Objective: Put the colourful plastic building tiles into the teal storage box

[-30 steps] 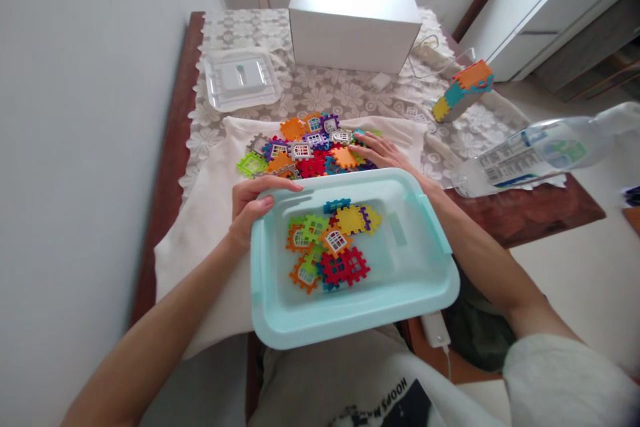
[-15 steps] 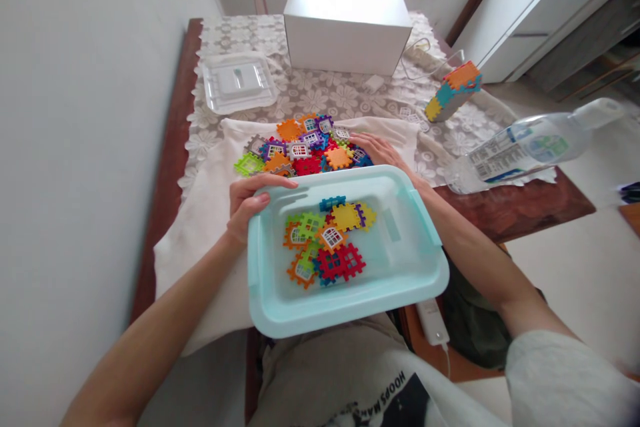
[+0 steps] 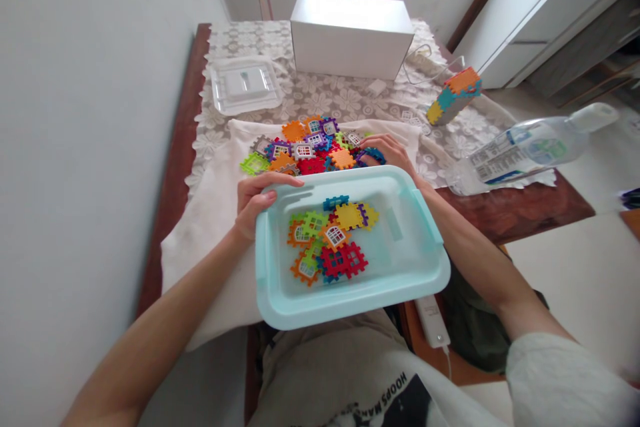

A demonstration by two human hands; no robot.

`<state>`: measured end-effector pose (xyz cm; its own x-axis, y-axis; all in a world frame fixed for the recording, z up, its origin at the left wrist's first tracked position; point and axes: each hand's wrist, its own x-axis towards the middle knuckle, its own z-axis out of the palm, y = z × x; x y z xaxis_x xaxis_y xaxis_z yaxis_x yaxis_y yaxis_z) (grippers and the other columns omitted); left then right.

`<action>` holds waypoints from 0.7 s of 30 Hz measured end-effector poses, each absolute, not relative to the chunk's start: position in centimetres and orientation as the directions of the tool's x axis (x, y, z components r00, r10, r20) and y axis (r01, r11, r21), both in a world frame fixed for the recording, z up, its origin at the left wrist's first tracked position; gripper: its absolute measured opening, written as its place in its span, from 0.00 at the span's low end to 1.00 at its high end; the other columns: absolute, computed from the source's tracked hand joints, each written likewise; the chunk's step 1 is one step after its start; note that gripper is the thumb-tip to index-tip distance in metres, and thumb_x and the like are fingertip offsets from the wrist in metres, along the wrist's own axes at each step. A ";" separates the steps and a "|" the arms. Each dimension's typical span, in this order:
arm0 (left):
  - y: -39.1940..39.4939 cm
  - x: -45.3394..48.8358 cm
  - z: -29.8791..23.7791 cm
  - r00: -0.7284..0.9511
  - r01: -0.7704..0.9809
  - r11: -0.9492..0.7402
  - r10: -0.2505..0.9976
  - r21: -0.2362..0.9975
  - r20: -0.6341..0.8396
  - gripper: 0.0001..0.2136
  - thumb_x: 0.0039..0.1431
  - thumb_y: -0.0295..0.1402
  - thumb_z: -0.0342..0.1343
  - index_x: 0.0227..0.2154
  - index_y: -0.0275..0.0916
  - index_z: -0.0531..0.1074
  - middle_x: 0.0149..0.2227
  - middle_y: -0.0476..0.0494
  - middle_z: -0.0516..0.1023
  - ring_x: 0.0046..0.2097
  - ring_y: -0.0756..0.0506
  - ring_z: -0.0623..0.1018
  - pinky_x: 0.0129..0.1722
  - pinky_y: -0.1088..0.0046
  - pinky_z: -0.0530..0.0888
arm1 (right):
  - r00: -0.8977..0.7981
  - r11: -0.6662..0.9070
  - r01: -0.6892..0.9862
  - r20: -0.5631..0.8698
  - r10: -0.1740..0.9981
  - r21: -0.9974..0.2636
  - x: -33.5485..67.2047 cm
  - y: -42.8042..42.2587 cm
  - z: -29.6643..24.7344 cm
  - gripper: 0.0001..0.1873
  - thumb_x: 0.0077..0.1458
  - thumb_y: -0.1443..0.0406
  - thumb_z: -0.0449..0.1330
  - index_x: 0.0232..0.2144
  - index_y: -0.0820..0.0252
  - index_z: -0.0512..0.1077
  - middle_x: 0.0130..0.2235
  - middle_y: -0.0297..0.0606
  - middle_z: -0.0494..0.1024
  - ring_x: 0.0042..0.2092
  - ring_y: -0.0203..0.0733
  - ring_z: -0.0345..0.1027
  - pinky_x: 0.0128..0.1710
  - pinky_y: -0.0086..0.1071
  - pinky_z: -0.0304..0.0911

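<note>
My left hand (image 3: 257,200) grips the far left rim of a light-blue plastic tub (image 3: 410,260), fingers on top of the rim and thumb at the corner. Inside the tub lie several interlocking plastic tiles, among them a yellow tile (image 3: 349,215), a red window tile (image 3: 355,259) and a green tile (image 3: 315,223). Beyond the tub, on a white cloth, is a pile of mixed tiles (image 3: 303,151). At the pile's right end my right hand (image 3: 390,150) curls its fingers and thumb round a blue tile (image 3: 376,156); the tub's rim partly hides this hand.
A clear plastic lid (image 3: 247,87) lies at the table's far left. A white box (image 3: 350,47) stands at the back. To the right are a block made of joined tiles (image 3: 453,97) and a clear bottle (image 3: 530,147). A wall (image 3: 100,113) borders the left side.
My right hand has shifted slightly right over the pile, and its fingers have curled round a blue tile. The left hand still holds the tub; the view has moved a little.
</note>
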<state>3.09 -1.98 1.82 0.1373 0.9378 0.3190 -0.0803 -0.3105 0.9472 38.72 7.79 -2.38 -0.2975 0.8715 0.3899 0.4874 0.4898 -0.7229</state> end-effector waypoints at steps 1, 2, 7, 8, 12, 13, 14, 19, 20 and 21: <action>-2.0 3.1 1.9 0.134 -0.082 -0.311 0.938 0.947 0.320 0.17 0.61 0.46 0.64 0.39 0.40 0.92 0.39 0.37 0.92 0.34 0.40 0.85 0.31 0.65 0.79 | -0.281 0.495 0.467 0.408 0.869 -0.733 38.8 7.9 -2.5 0.14 0.65 0.40 0.70 0.44 0.34 0.83 0.55 0.32 0.89 0.60 0.60 0.78 0.70 0.61 0.69; -2.0 3.2 2.0 0.135 -0.088 -0.312 0.937 0.946 0.322 0.17 0.60 0.46 0.64 0.38 0.39 0.92 0.39 0.37 0.91 0.34 0.40 0.85 0.31 0.65 0.79 | -0.257 0.497 0.447 0.425 0.868 -0.744 38.8 7.9 -2.6 0.14 0.64 0.40 0.71 0.42 0.33 0.82 0.53 0.32 0.89 0.57 0.60 0.79 0.68 0.61 0.70; -1.9 3.5 2.8 0.137 -0.118 -0.302 0.938 0.946 0.317 0.17 0.58 0.47 0.66 0.36 0.38 0.92 0.35 0.37 0.90 0.31 0.42 0.84 0.28 0.68 0.76 | -0.121 0.479 0.435 0.477 0.870 -0.763 38.8 7.8 -2.7 0.11 0.70 0.46 0.68 0.44 0.40 0.79 0.49 0.35 0.89 0.52 0.55 0.79 0.64 0.55 0.71; -1.9 3.5 2.9 0.136 -0.116 -0.296 0.941 0.948 0.310 0.18 0.58 0.47 0.67 0.36 0.38 0.92 0.35 0.38 0.90 0.31 0.41 0.84 0.28 0.68 0.76 | -0.099 0.476 0.453 0.488 0.867 -0.754 38.8 7.7 -2.6 0.10 0.71 0.49 0.67 0.45 0.43 0.79 0.48 0.37 0.88 0.52 0.55 0.79 0.64 0.54 0.71; -1.9 3.6 3.0 0.135 -0.113 -0.293 0.942 0.949 0.307 0.17 0.56 0.47 0.67 0.36 0.39 0.92 0.34 0.38 0.91 0.32 0.41 0.84 0.27 0.69 0.76 | -0.088 0.487 0.550 0.533 0.842 -0.679 38.9 7.7 -2.4 0.09 0.69 0.56 0.61 0.47 0.48 0.78 0.48 0.41 0.87 0.53 0.56 0.81 0.62 0.53 0.74; -1.9 3.6 3.1 0.137 -0.113 -0.295 0.941 0.949 0.309 0.17 0.56 0.47 0.67 0.36 0.39 0.92 0.34 0.38 0.91 0.31 0.41 0.84 0.27 0.69 0.76 | -0.125 0.503 0.562 0.534 0.836 -0.657 39.0 7.8 -2.4 0.11 0.67 0.57 0.60 0.48 0.48 0.79 0.49 0.42 0.87 0.54 0.57 0.81 0.62 0.52 0.75; -1.9 3.5 3.0 0.139 -0.114 -0.297 0.940 0.948 0.311 0.17 0.56 0.47 0.67 0.36 0.39 0.92 0.34 0.38 0.91 0.31 0.42 0.83 0.27 0.69 0.75 | -0.169 0.522 0.566 0.530 0.831 -0.638 39.1 7.8 -2.4 0.13 0.66 0.59 0.59 0.49 0.47 0.79 0.51 0.42 0.86 0.56 0.56 0.81 0.62 0.52 0.75; -1.8 3.5 2.8 0.139 -0.126 -0.306 0.937 0.944 0.322 0.16 0.57 0.43 0.65 0.37 0.39 0.93 0.34 0.38 0.91 0.30 0.43 0.82 0.27 0.69 0.73 | -0.275 0.525 0.607 0.462 0.843 -0.597 39.1 7.7 -2.2 0.22 0.57 0.66 0.56 0.51 0.48 0.82 0.55 0.43 0.85 0.58 0.55 0.81 0.63 0.51 0.76; -1.8 3.5 2.8 0.137 -0.130 -0.306 0.936 0.943 0.323 0.16 0.57 0.42 0.64 0.37 0.39 0.93 0.34 0.38 0.91 0.30 0.43 0.82 0.27 0.69 0.73 | -0.272 0.514 0.615 0.450 0.850 -0.599 39.0 7.6 -2.0 0.23 0.56 0.67 0.56 0.50 0.49 0.83 0.54 0.43 0.86 0.57 0.55 0.81 0.62 0.51 0.77; -1.8 3.5 2.7 0.137 -0.129 -0.308 0.936 0.943 0.324 0.16 0.57 0.42 0.64 0.38 0.39 0.93 0.35 0.38 0.91 0.30 0.43 0.83 0.27 0.69 0.74 | -0.269 0.506 0.615 0.442 0.856 -0.605 38.9 7.5 -1.8 0.22 0.55 0.67 0.56 0.48 0.49 0.83 0.52 0.44 0.86 0.56 0.55 0.82 0.61 0.51 0.78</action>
